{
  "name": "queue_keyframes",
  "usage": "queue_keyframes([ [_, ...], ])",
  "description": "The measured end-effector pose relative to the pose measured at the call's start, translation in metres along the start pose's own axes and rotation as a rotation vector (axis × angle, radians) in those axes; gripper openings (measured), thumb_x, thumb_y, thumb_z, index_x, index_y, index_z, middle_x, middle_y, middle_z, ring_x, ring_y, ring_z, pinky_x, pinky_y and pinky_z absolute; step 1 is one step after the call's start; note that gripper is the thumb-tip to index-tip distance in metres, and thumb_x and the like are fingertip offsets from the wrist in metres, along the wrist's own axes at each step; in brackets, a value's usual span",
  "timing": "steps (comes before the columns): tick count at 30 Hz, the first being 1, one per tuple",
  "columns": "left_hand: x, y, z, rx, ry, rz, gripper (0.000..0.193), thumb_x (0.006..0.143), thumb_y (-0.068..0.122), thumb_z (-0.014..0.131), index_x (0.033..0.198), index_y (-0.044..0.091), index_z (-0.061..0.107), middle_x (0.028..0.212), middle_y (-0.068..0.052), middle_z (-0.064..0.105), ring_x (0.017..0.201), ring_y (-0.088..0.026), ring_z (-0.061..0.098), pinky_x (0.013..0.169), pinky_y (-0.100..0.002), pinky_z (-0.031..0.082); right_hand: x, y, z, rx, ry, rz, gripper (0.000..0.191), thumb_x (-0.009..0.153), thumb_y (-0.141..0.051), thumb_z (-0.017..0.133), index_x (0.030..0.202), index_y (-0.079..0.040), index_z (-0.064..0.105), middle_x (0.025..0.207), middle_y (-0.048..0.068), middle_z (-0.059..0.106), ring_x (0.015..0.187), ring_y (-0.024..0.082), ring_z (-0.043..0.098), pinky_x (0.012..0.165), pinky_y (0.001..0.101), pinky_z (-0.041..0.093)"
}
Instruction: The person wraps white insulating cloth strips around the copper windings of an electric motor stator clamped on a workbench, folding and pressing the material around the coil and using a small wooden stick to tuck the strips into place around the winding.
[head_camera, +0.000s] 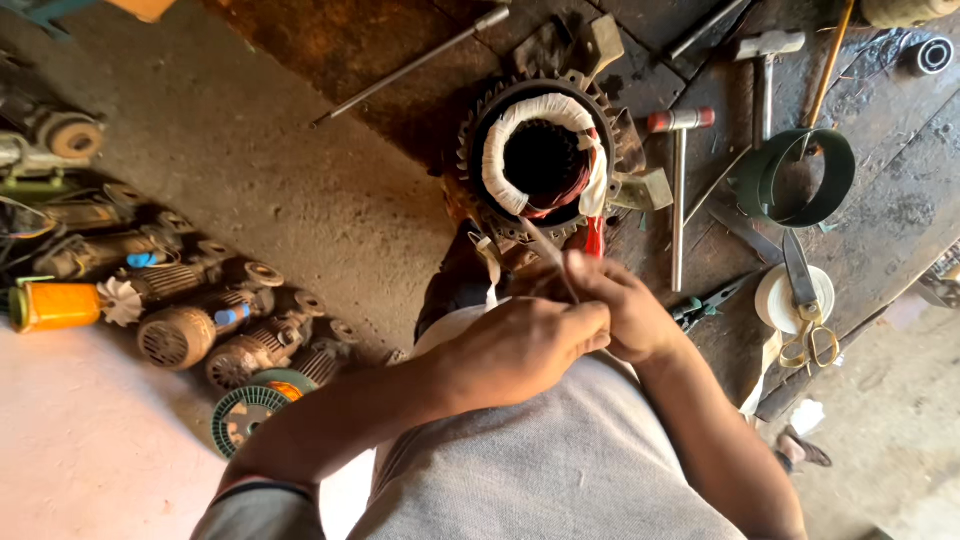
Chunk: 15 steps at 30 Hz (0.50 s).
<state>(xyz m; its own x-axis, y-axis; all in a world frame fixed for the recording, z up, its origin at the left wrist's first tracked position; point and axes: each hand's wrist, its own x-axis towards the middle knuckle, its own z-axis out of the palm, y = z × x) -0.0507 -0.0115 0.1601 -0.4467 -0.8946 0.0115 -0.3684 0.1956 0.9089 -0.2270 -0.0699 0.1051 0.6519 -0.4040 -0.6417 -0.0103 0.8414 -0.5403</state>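
A motor stator (545, 150) with a finned dark housing stands on the workbench, its copper windings wrapped in white tape around a round dark bore. My left hand (520, 345) and my right hand (620, 305) meet just below it, close to my chest. Both pinch a thin white strip of tape (560, 270) that runs up to the winding. A red sleeve end (595, 238) hangs at the stator's lower right.
On the bench to the right lie a hammer (765, 60), a red-tipped metal tool (680, 170), a green ring (800, 178), scissors (805, 310) over a white tape roll (775, 300) and pliers (705, 305). Several small motors (190, 320) lie on the floor at left.
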Motion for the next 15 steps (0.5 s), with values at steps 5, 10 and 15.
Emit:
queue_keyframes([
  [5, 0.009, -0.002, -0.021, 0.483, 0.195, -0.047, 0.021, 0.095, 0.024, 0.068, 0.099, 0.003, 0.068, 0.076, -0.010, 0.069, 0.078, -0.026, 0.062, 0.068, -0.046, 0.053, -0.006, 0.009, -0.015, 0.016, 0.091, -0.336, 0.039, 0.103, -0.035, 0.055, 0.118, -0.002, 0.070, 0.113, 0.008, 0.073, 0.105, 0.016, 0.068, 0.096, 0.0340, 0.053],
  [10, 0.028, -0.055, -0.049, 1.052, 0.393, 0.241, 0.032, 0.093, 0.013, 0.063, 0.123, 0.002, 0.065, 0.111, -0.011, 0.071, 0.117, -0.026, 0.066, 0.115, -0.050, 0.042, -0.007, -0.011, -0.018, -0.328, 0.076, -0.651, 0.035, 0.113, -0.030, 0.052, 0.104, 0.000, 0.070, 0.105, 0.011, 0.073, 0.099, 0.018, 0.069, 0.095, 0.0350, 0.056],
  [15, 0.027, -0.089, -0.034, 0.889, 0.297, 0.215, 0.026, 0.102, 0.025, 0.067, 0.117, 0.004, 0.067, 0.096, -0.010, 0.070, 0.105, -0.026, 0.066, 0.119, -0.053, 0.036, 0.025, -0.050, -0.011, -0.624, 0.169, -0.775, 0.037, 0.112, -0.031, 0.051, 0.103, 0.000, 0.070, 0.098, 0.006, 0.073, 0.093, 0.016, 0.068, 0.089, 0.0324, 0.055],
])
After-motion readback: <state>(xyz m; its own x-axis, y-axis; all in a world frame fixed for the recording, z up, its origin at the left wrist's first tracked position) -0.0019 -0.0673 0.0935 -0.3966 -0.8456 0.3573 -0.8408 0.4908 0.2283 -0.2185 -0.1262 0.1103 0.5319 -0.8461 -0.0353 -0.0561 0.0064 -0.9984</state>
